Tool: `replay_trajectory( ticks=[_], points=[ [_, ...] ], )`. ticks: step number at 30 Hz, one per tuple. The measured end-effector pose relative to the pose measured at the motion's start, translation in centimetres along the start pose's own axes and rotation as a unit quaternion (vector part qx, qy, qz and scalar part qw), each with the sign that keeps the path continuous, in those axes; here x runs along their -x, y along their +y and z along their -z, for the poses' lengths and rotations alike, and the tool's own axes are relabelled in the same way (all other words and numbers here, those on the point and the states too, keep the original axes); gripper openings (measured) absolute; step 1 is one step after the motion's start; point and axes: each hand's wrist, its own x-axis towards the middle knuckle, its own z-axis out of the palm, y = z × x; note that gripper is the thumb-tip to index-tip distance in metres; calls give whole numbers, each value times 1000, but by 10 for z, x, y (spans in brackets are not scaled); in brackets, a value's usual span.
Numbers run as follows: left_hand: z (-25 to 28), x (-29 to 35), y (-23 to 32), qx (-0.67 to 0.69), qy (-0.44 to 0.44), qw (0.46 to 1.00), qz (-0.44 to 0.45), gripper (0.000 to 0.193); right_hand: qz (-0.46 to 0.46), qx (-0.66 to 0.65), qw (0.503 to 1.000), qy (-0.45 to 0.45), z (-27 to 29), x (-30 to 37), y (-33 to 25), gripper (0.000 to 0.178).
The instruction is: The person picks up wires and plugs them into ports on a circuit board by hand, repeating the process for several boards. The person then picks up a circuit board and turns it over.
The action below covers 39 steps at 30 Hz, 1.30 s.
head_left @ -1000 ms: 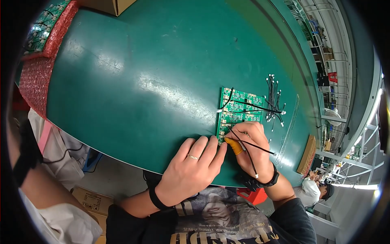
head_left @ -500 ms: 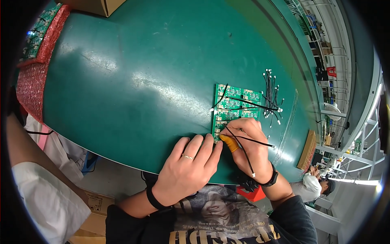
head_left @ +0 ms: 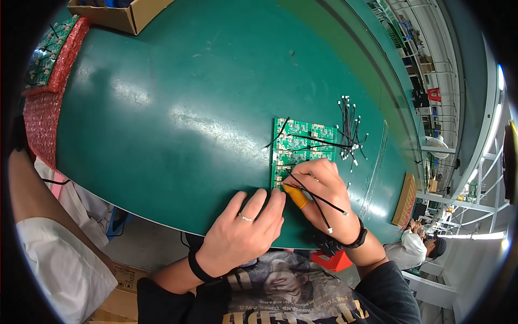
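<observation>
A green circuit board panel [head_left: 291, 157] lies on the table with several black cables across it. My right hand [head_left: 329, 186], an orange finger cot [head_left: 295, 196] on one finger, is over the board's near end. Its thumb and fingertips pinch a thin black cable [head_left: 330, 203] at the board's near-left part. Loose cable lengths with white connectors trail over the hand toward me; the gripped end is hidden. My left hand [head_left: 240, 229] rests palm down with fingers stretched, fingertips at the panel's near-left corner. It holds nothing.
A pile of black cables with white connectors [head_left: 350, 129] lies right of the panel. Red bubble wrap [head_left: 42, 127] bearing another green panel [head_left: 49, 54] is at far left. A cardboard box [head_left: 129, 20] stands at the back. Another person's arm [head_left: 56, 216] is at left.
The view has shifted slightly, bringing more of the cardboard box into sight. The trailing cable ends have swung a little toward me. Both hands stay by the panel's near end.
</observation>
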Motion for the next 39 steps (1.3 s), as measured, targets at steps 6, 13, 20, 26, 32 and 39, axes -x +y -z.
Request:
replay_trajectory(
  ticks=[6, 13, 20, 26, 32, 39],
  points=[
    [0, -1, -1, 18, -7, 1000, 11, 36, -6, 9, 1000, 5, -5, 2, -3, 34],
    [3, -5, -3, 19, -15, 1000, 9, 35, -12, 11, 1000, 26, -7, 2, -6, 33],
    [3, -6, -4, 16, -7, 1000, 5, 35, -9, 31, 999, 24, -7, 1, -8, 34],
    [3, -2, -2, 11, -5, 1000, 0, 35, -15, 15, 1000, -1, 8, 7, -6, 38],
    [2, -4, -1, 32, 6, 999, 17, 31, -85, -2, 996, 4, 28, 50, 29, 41],
    [2, -7, 1, 14, 1, 1000, 17, 30, -154, -18, 988, 16, 45, 117, 71, 35]
  ],
)
